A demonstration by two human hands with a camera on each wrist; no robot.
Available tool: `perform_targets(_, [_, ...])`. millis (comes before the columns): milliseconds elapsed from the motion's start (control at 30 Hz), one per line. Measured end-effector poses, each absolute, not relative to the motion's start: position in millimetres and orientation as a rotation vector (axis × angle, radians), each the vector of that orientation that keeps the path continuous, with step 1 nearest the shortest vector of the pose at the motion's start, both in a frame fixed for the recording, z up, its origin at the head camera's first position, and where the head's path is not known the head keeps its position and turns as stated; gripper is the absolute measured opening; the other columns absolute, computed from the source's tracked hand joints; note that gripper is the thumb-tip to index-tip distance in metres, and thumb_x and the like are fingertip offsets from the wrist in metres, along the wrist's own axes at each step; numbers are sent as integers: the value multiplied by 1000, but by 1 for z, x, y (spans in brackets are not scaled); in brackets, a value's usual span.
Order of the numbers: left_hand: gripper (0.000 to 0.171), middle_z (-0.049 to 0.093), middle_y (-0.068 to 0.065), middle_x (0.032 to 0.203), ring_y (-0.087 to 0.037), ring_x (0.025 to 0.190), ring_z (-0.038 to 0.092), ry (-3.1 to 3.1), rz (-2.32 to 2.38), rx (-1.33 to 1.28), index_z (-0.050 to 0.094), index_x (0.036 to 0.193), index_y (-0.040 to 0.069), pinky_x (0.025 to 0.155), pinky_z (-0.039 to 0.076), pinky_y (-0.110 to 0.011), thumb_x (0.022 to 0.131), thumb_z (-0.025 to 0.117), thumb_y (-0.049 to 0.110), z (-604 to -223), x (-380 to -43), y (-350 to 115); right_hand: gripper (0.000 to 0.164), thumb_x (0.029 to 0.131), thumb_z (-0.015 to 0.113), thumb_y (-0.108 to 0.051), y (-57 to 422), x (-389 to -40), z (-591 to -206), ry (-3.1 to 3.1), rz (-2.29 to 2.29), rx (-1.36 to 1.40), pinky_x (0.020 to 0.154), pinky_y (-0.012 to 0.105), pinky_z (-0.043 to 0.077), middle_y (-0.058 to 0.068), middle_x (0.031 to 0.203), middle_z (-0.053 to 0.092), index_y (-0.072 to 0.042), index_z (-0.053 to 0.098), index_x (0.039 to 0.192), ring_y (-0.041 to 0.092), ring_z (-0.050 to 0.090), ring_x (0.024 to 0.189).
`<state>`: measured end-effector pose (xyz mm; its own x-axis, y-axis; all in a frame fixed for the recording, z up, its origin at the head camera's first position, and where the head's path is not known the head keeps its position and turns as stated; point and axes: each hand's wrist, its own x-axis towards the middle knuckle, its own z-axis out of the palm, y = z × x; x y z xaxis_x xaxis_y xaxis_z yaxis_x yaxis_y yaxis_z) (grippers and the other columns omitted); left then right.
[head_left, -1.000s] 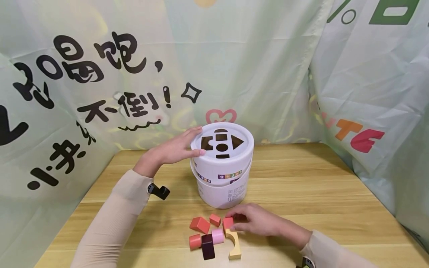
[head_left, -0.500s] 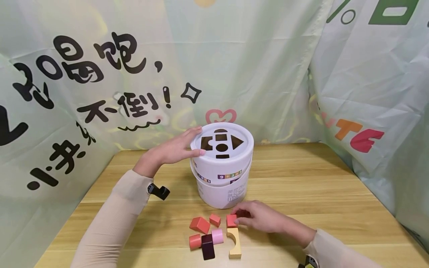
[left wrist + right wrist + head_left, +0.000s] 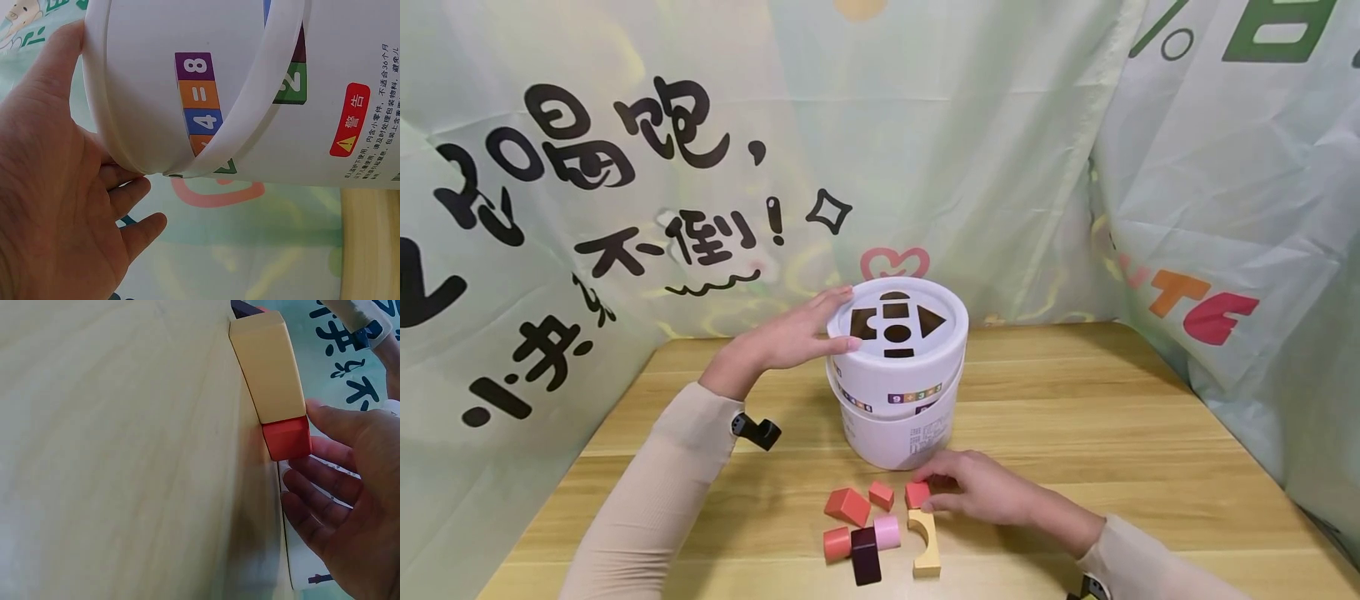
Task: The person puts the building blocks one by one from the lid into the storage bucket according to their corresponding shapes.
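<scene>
Right hand (image 3: 981,490): thumb and fingers nearly closed in a light pinch, with the red block between them; the lower fingers curve loosely beneath.
Red block (image 3: 915,495): on the table just in front of the bucket's foot, at the far end of the yellow arch; from the right wrist the two look set end to end, the thumb tip by their seam.
Yellow arch (image 3: 932,546): lying on its side, hollow facing the other blocks.
Left hand (image 3: 786,337): spread wide over the left edge of the lid, thumb on the near rim, fingers reaching round the far side; it rests there without clenching.
Bucket (image 3: 880,437): white, upright, with printed sums and a curved white band (image 3: 253,109) slanting around it.
Lid (image 3: 925,346): on top, cut with a triangle, a circle, a half-round, a notched shape and two rectangles.
Other blocks: a red prism (image 3: 848,506) beside a small red block (image 3: 882,495); nearer me, a dark block (image 3: 866,556) between a red cylinder (image 3: 837,544) and a pink cylinder (image 3: 887,532).
Table (image 3: 1075,433): pale wood grain.
Cloth (image 3: 985,167): hung behind, with black characters and a pink heart.
</scene>
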<state>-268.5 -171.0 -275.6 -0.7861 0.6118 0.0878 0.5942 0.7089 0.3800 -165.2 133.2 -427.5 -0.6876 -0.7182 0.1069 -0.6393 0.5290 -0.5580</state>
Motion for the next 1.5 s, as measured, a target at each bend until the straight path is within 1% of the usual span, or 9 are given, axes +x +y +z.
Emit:
perform_targets(200, [97,12,-5,163,-27,147,15,2855,624,1001,14,158,12,114,22,-52,89,52,68,-276,-268,-170,29,94,67,-35,140,-164,-429,2610,-900,-1199,89,32,51,-15,110,64,-22,69,119,7,60,102])
perform_targets(367, [99,12,-6,163,-27,147,15,2856,629,1001,14,158,11,114,22,-52,88,51,70,-276,-268,-170,28,97,64,-24,145,-166,-429,2581,-902,-1296,93,32,51,-13,116,64,-22,69,124,7,60,107])
perform_targets(533, [99,12,-6,163,-27,147,15,2855,626,1008,13,158,11,114,22,-52,88,51,70,-277,-268,-171,30,98,62,-30,148,-165,-429,2588,-873,-1349,96,36,49,-9,121,64,-20,69,125,11,60,112])
perform_targets(700, [99,12,-8,163,-29,147,15,2858,622,1021,13,158,9,114,21,-53,89,51,69,-277,-269,-172,39,94,66,-36,150,-165,-425,2543,-873,-1254,99,37,47,-11,126,62,-21,64,130,11,57,117])
perform_targets(900, [98,14,-8,162,-28,147,16,2862,634,1033,14,158,9,115,21,-52,89,52,67,-277,-269,-173,45,93,65,-13,147,-169,-421,2460,-800,-1338,101,38,45,-5,132,58,-20,59,136,13,54,121])
perform_targets(1033, [98,13,-6,163,-27,147,15,2866,623,1026,13,158,10,115,21,-51,89,51,69,-277,-269,-172,49,89,64,-6,143,-170,-419,2450,-712,-1434,103,40,43,0,135,55,-20,59,136,15,51,124])
perform_targets(1200, [98,13,-5,163,-26,147,15,2871,620,1017,13,158,11,115,21,-51,88,50,70,-276,-269,-172,43,88,68,-8,142,-171,-418,2490,-660,-1440,97,35,48,-8,125,56,-22,64,128,8,55,111])
perform_targets(1333, [97,13,-5,163,-25,147,15,2867,623,1016,13,158,11,115,21,-50,89,51,68,-277,-270,-171,36,87,70,-9,145,-171,-418,2516,-670,-1400,85,27,51,-12,112,54,-24,66,120,5,54,96])
perform_targets(1500, [96,12,-4,163,-25,147,14,2862,625,1006,13,158,12,115,21,-50,90,52,67,-278,-271,-172,33,87,71,-9,149,-170,-415,2494,-761,-1361,80,24,52,-14,104,53,-24,66,116,4,55,90])
